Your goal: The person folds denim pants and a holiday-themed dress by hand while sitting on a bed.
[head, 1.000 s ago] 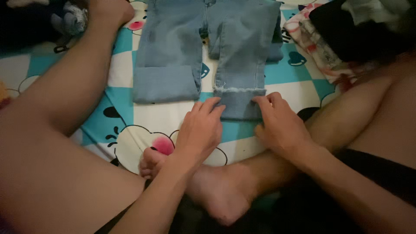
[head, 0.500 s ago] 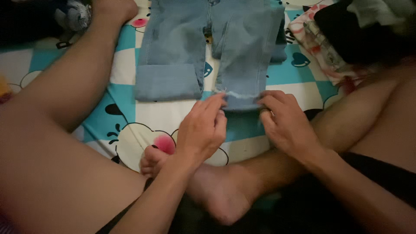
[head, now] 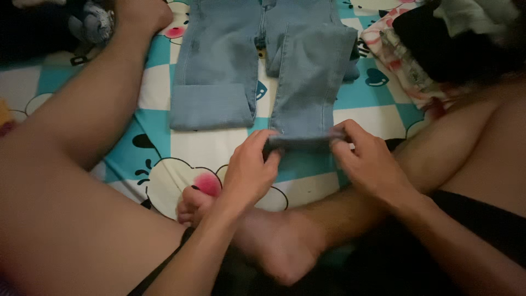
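One pair of light blue jeans [head: 257, 60] lies flat on the bed sheet [head: 181, 148], in the upper middle of the frame, with the two legs pointing down toward the person. The denim is pale and washed, with a darker seam along each leg. The leg on the left side of the frame has its hem already turned up into one wide cuff [head: 212, 106], which lies flat. The other leg ends lower, and its hem [head: 304, 141] is rolled into a thin, dark fold.

Two hands hold this fold. The left hand [head: 249, 172] pinches the left end of the hem with the fingers bent closed on the cloth. The right hand [head: 367, 161] pinches the right end in the same way, thumb and fingers closed on the denim. Both hands are in the middle of the frame, just below the jeans.

The sheet shows turquoise and white squares with cartoon faces and pink cheeks. Two bare legs of the person lie on both sides of the jeans, and one foot [head: 263, 241] rests below the hands. One heap of clothes [head: 416, 60], dark and patterned, lies in the upper right corner. I see no box or basket holding anything.
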